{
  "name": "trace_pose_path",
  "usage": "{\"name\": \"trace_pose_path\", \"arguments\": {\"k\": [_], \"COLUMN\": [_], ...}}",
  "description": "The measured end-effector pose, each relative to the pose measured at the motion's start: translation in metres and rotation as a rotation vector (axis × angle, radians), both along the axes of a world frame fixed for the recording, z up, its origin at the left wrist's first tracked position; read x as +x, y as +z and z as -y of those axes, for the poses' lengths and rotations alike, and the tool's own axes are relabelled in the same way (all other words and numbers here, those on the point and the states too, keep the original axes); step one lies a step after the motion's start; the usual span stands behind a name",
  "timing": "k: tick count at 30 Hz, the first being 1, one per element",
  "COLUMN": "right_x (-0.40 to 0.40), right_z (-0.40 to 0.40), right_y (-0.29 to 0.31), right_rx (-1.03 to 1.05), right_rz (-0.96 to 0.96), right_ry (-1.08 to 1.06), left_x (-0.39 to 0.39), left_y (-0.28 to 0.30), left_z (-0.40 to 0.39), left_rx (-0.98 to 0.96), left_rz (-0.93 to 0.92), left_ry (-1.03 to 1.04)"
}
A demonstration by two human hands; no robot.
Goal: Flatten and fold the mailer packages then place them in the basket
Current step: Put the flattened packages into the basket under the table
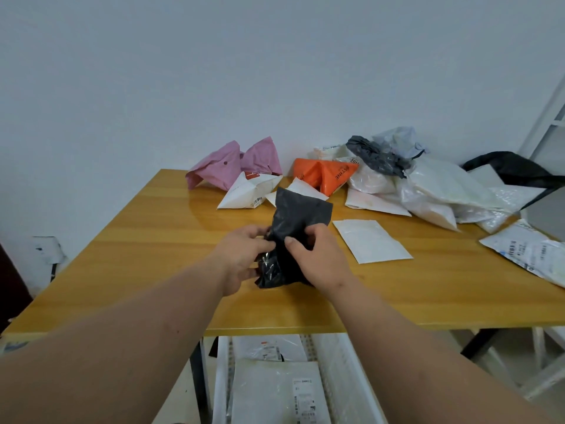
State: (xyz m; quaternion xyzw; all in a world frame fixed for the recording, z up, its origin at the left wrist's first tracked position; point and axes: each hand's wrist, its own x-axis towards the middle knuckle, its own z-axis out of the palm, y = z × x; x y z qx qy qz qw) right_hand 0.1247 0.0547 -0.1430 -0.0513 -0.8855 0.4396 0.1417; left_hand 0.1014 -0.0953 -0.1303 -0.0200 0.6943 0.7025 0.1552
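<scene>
Left hand (244, 255) and right hand (315, 258) both grasp the crumpled black plastic mailer (296, 221) above bare wooden tabletop (153, 240) stretching leftward and nearward.

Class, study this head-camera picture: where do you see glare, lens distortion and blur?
Head view: glare streaks the glossy wooden table near the white mailer; the wide-angle lens bows the table's edges and stretches the forearms; the black mailer, held by the left hand and right hand, looks slightly soft.

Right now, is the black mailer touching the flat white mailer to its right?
Apart. The head view shows a strip of bare wooden table between the black mailer, gripped by both hands, and the flat white mailer.
</scene>
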Motion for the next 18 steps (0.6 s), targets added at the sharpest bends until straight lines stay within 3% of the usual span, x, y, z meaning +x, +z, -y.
{"name": "trace_pose_path", "arguments": {"k": [6,13,18], "right_x": [0.002,0.002,0.006], "right_z": [0.011,0.02,0.016], "right_y": [0.009,0.015,0.022], "right_rx": [-0.302,-0.27,-0.567], "right_rz": [0.183,0.206,0.388], "right_ry": [0.031,0.077,0.185], "left_x": [0.006,-0.002,-0.003], "left_y": [0.001,-0.008,-0.001], "left_z": [0.002,-0.001,-0.001], "left_rx": [0.214,0.208,0.148], "left_rz": [0.114,0.132,0.14], "left_ry": [-0.122,-0.032,-0.006]}}
